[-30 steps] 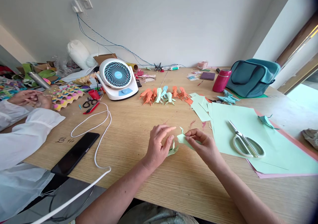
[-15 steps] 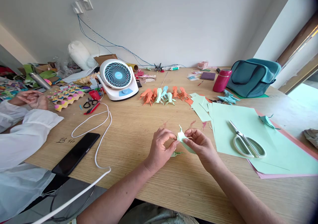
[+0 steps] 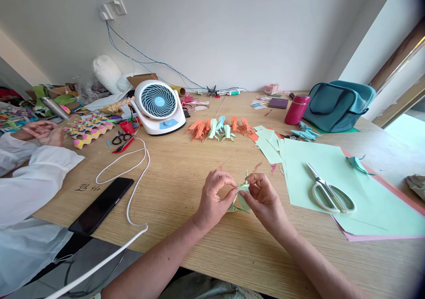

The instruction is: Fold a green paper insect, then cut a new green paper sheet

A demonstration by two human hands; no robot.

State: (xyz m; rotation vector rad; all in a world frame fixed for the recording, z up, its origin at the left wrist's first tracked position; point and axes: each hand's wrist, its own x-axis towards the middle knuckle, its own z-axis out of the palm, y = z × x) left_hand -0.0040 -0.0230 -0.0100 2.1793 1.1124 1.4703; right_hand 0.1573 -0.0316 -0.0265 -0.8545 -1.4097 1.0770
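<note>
left hand (image 3: 215, 198): fingertips pinched on green paper fold (image 3: 241, 200)
right hand (image 3: 264, 197): fingertips clamped on the same fold, from its right
fold: near centre of table (image 3: 179, 170), between both hands; shape partly hidden by fingers
egg tray (image 3: 89, 130): far left, held coloured bits, too small to tell
teal bag (image 3: 335, 106): far right, contents hidden
red flask (image 3: 296, 109): just left of bag, lid on

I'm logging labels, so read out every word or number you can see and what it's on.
"466", roughly, handwritten on the table; the marks before it are unclear.
Fan, blue front panel: too small to read.
Cards by the red flask: too blurred to read.
Green folded paper: no writing.
</note>
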